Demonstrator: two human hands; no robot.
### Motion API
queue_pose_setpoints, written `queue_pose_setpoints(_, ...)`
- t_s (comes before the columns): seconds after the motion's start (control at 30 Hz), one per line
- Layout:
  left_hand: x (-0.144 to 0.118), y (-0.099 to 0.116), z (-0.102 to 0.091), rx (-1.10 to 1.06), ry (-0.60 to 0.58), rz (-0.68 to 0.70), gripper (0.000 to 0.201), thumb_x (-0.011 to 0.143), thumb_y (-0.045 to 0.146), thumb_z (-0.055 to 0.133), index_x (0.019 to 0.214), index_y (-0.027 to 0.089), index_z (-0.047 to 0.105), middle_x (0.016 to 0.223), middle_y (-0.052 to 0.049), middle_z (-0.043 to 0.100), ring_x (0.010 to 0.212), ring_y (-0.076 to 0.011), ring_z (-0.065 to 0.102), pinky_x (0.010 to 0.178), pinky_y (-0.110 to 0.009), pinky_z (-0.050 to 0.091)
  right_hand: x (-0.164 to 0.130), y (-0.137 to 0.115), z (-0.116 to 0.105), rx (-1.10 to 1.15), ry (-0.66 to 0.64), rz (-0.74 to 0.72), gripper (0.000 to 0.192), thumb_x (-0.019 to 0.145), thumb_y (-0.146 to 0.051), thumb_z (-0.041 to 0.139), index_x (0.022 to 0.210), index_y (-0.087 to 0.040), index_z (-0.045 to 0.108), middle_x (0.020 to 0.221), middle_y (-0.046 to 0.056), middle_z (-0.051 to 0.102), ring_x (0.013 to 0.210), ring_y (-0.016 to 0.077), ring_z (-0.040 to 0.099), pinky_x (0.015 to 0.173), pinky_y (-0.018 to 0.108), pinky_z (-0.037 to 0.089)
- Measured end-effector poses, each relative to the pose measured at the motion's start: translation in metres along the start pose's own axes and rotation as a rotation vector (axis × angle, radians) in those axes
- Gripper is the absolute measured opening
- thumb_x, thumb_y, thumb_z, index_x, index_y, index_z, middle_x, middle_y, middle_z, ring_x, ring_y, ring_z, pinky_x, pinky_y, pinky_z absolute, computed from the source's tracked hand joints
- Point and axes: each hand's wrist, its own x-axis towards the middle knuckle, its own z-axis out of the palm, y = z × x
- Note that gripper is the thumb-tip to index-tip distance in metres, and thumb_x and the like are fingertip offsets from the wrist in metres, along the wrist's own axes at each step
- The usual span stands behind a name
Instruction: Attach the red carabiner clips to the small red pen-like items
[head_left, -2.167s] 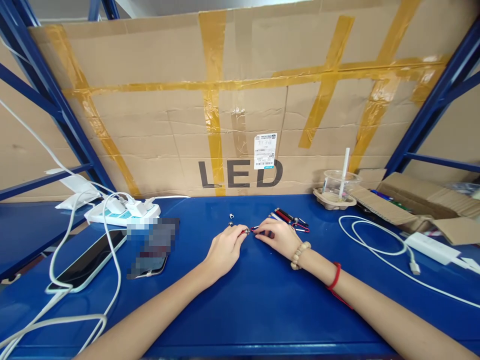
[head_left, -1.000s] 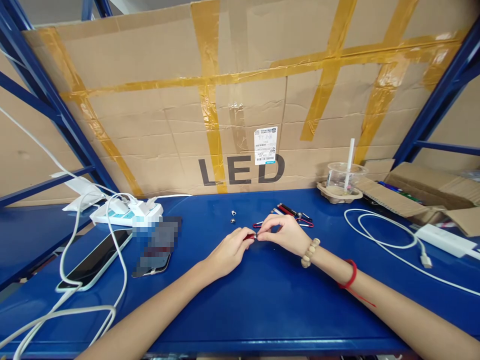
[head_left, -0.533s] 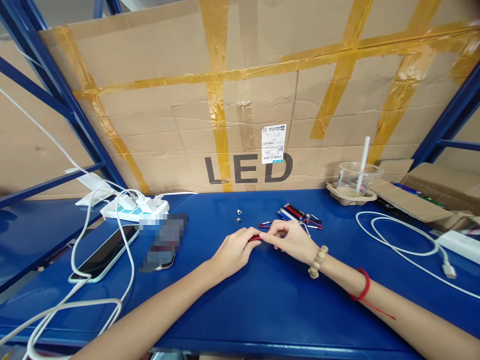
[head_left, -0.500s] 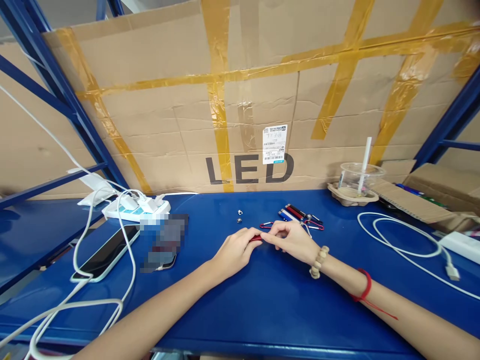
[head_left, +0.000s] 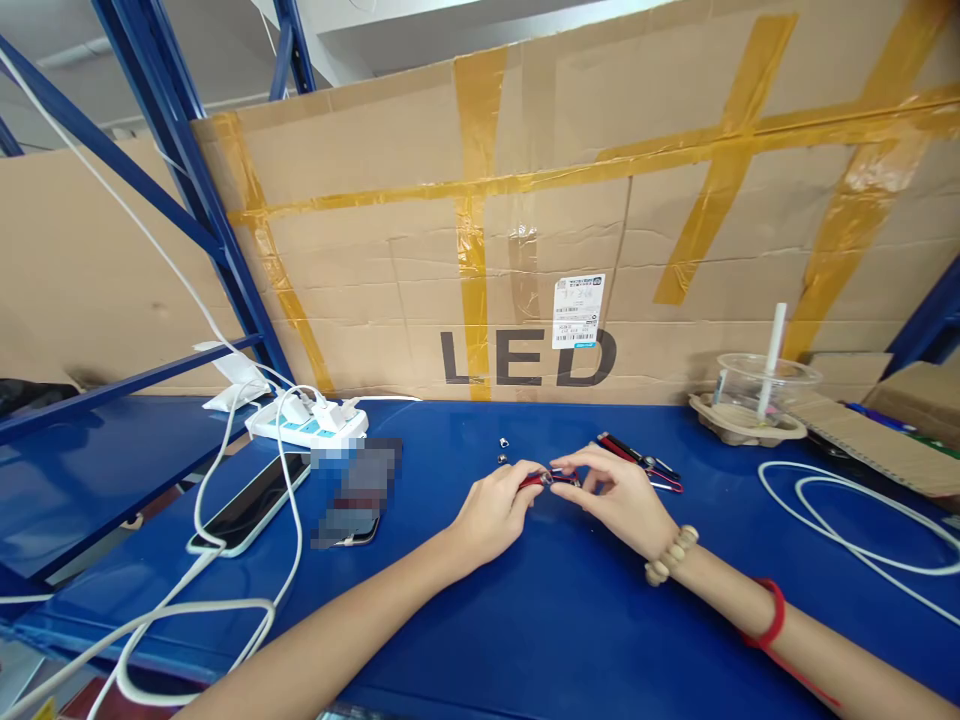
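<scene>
My left hand (head_left: 491,508) is closed, pinching a slim red piece (head_left: 534,481) with a shiny metal end toward the right. Just right of that end, the thumb and forefinger of my right hand (head_left: 626,500) curl around a small dark-red and metallic part (head_left: 567,479). Whether the two parts are joined cannot be made out. Beyond my left fingertips lie two tiny silvery metal bits (head_left: 503,443). Behind my right hand is a bunch of slim sticks (head_left: 616,446) in black and red with metal clips, partly covered by the hand.
A white power strip (head_left: 307,425) with plugs and looping white cables is at the left, near a phone (head_left: 255,505) and a blurred dark object (head_left: 367,490). At right stand a plastic cup (head_left: 765,390) with a straw and a coiled white cable (head_left: 802,500). A taped cardboard sheet (head_left: 360,290) forms the back.
The view has shifted, so the scene sits further right and lower. My right fingers have spread a little from the red piece, and its metal end now shows between the hands.
</scene>
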Motion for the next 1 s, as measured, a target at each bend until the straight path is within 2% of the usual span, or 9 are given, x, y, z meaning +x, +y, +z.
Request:
queue_pose_setpoints(0.07, 0.0, 0.001, -0.001, -0.022, -0.02, -0.019, 0.022, 0.091, 0.023, 0.033, 0.101, 0.022, 0.052, 0.078, 0.001, 0.061, 0.072, -0.0128, 0.057, 0.066, -0.022, 0.043, 0.0, 0.001, -0.002, 0.039, -0.033, -0.06, 0.027, 0.072, -0.043, 0.063, 0.084, -0.02, 0.069, 0.085, 0.006, 0.061, 0.047, 0.0082, 0.051, 0.046, 0.025, 0.048)
queue_pose_setpoints(0.17, -0.002, 0.002, -0.003, -0.047, -0.066, -0.01, 0.022, 0.091, 0.026, 0.034, 0.103, 0.025, 0.052, 0.09, 0.001, 0.063, 0.08, -0.0133, 0.058, 0.069, -0.023, 0.043, 0.001, 0.001, -0.004, 0.11, -0.079, -0.097, 0.024, 0.073, -0.043, 0.062, 0.073, -0.02, 0.071, 0.081, 0.006, 0.06, 0.052, 0.0101, 0.054, 0.044, 0.024, 0.049)
queue_pose_setpoints(0.23, -0.003, 0.002, -0.004, -0.053, -0.108, 0.01, 0.022, 0.09, 0.027, 0.034, 0.103, 0.026, 0.053, 0.098, 0.002, 0.062, 0.086, -0.0139, 0.058, 0.073, -0.024, 0.042, 0.001, 0.001, -0.005, 0.147, -0.104, -0.084, 0.024, 0.07, -0.043, 0.065, 0.067, -0.019, 0.07, 0.079, 0.005, 0.06, 0.053, 0.0107, 0.055, 0.044, 0.024, 0.049)
queue_pose_setpoints(0.4, -0.006, 0.002, -0.006, -0.072, -0.193, 0.042, 0.021, 0.091, 0.026, 0.033, 0.099, 0.025, 0.053, 0.099, 0.002, 0.062, 0.088, -0.0141, 0.058, 0.075, -0.023, 0.042, 0.0, 0.0, -0.002, 0.28, -0.185, 0.028, 0.03, 0.061, -0.045, 0.071, 0.058, -0.016, 0.067, 0.069, 0.003, 0.055, 0.045, 0.008, 0.051, 0.04, 0.023, 0.046)
queue_pose_setpoints(0.63, -0.007, 0.006, -0.005, -0.118, -0.165, 0.018, 0.015, 0.09, 0.026, 0.034, 0.096, 0.022, 0.048, 0.092, 0.0, 0.062, 0.083, -0.015, 0.059, 0.068, -0.023, 0.042, -0.004, -0.014, 0.001, 0.271, -0.103, 0.15, 0.036, 0.056, -0.05, 0.072, 0.055, -0.015, 0.063, 0.062, -0.002, 0.05, 0.039, 0.0051, 0.046, 0.037, 0.021, 0.039)
queue_pose_setpoints(0.8, -0.008, 0.006, -0.003, -0.132, -0.119, 0.014, 0.01, 0.089, 0.026, 0.036, 0.085, 0.021, 0.044, 0.087, -0.001, 0.062, 0.081, -0.0154, 0.059, 0.069, -0.025, 0.043, -0.005, -0.022, 0.001, 0.27, -0.101, 0.22, 0.04, 0.056, -0.054, 0.07, 0.053, -0.015, 0.06, 0.06, -0.002, 0.049, 0.038, 0.0052, 0.046, 0.036, 0.021, 0.037)
queue_pose_setpoints(1.0, -0.007, 0.0, 0.001, -0.023, -0.037, 0.102, 0.014, 0.088, 0.024, 0.037, 0.078, 0.02, 0.044, 0.081, -0.002, 0.059, 0.083, -0.016, 0.059, 0.069, -0.024, 0.044, -0.007, -0.02, 0.003, 0.269, -0.101, 0.241, 0.039, 0.055, -0.051, 0.072, 0.053, -0.015, 0.058, 0.059, -0.001, 0.051, 0.039, 0.0057, 0.046, 0.036, 0.02, 0.037)
